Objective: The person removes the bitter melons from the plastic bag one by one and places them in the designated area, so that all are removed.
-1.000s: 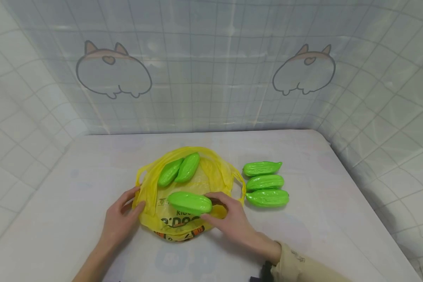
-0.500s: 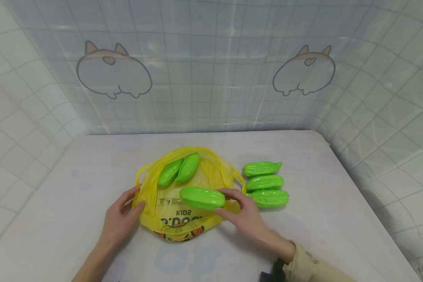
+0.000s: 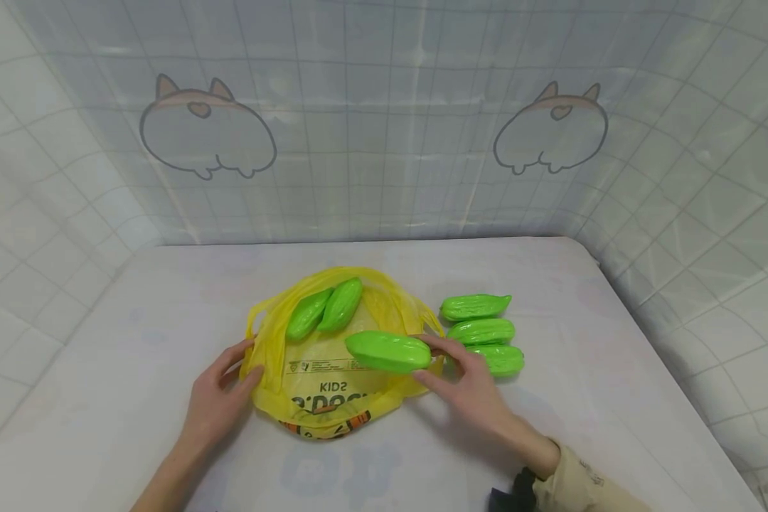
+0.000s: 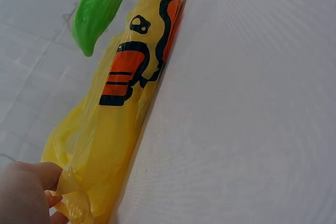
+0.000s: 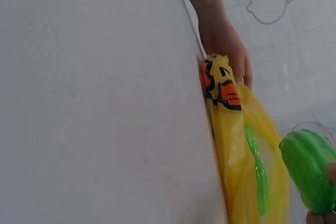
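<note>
My right hand [image 3: 476,387] pinches a glossy green bitter melon [image 3: 387,351] by its right end. It is held above the right part of a yellow plastic bag [image 3: 272,377], and in the left wrist view the melon [image 4: 100,11] hangs clear of the bag. My left hand [image 3: 220,391] grips the bag's left rim between thumb and fingers. The bag's mouth gapes, and two more bitter melons [image 3: 341,304] lie inside near the back. Printed lettering shows on its inner side. In the right wrist view the held melon [image 5: 310,169] is partly cut off by the frame.
Three bitter melons [image 3: 480,331] lie stacked in a column to the right of the bag, the nearest partly hidden by my right hand. A white cover [image 3: 569,341] spreads over the table. Tile-patterned sheeting [image 3: 384,171] rises behind and at both sides.
My right hand has moved right and slightly away from me with the bitter melon, from over the bag's middle to its right side. My left hand and the bag have barely moved.
</note>
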Tool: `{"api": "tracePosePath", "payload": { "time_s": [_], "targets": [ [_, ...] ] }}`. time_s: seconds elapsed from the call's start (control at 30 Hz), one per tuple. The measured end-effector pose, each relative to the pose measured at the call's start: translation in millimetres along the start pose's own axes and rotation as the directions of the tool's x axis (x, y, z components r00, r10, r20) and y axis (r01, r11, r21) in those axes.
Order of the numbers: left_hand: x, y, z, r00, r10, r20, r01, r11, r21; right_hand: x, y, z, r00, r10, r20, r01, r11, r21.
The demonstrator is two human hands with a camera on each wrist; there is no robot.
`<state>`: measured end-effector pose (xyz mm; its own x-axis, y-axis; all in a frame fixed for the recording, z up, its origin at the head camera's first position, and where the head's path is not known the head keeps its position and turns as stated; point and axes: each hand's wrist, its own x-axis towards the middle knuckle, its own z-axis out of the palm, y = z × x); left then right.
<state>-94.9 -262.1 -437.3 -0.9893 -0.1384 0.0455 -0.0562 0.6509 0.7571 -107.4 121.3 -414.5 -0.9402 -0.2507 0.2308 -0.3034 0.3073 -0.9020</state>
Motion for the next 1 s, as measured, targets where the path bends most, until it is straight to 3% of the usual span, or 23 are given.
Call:
{"api": "tracePosePath", "payload": {
  "time_s": [0.33,0.5,1.0],
  "targets": [
    [-0.6,1.3,-0.6,1.0,-0.002,0.003,0.002,1.0,-0.007,-1.4,10.8,-15.4,0.998,-0.063,-0.032,0.065,0.996,0.065],
    [0.0,-0.5,-0.1,1.0,-0.01,0.003,0.01,1.0,-0.01,-3.0,12.4,-24.7,0.997,-0.054,-0.046,0.059,0.992,0.107],
    [-0.1,-1.9,0.6,1.0,-0.001,-0.008,0.001,1.0,-0.01,-4.1,20.2,-55.3,0.992,-0.068,-0.107,0.071,0.997,0.03]
  ]
}}
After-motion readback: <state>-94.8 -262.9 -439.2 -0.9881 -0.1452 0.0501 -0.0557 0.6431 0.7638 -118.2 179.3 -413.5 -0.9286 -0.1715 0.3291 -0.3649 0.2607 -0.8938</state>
